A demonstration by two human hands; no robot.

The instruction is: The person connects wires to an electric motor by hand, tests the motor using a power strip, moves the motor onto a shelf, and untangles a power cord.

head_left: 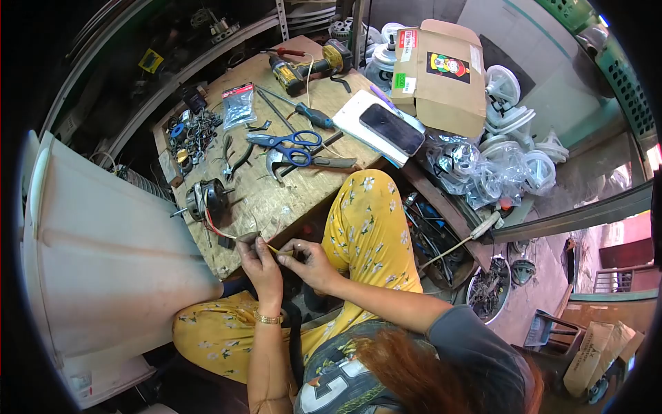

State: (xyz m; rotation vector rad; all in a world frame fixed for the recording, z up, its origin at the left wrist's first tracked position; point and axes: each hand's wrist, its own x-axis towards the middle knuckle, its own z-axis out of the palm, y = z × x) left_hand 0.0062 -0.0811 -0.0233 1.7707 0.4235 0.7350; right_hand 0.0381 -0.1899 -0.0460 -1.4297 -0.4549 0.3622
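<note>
My left hand (261, 268) is closed in a pinch in front of the table's near edge, on thin wires (215, 229) that lead from a small electric motor (209, 199). The motor, dark with a shaft sticking out, lies at the table's left edge. Close on the right, my right hand (310, 265) pinches a thin yellow wire (274, 249) that spans the short gap to my left fingers. The exact ends of the wires are hidden by my fingers.
On the wooden table (252, 186) lie blue scissors (293, 143), a hammer (317, 161), pliers (234, 159), a screwdriver (310, 114), a cordless drill (310, 67) and a phone (392, 128). A cardboard box (438, 103) and bagged white parts (476, 169) stand right. A white tub (117, 248) borders the left.
</note>
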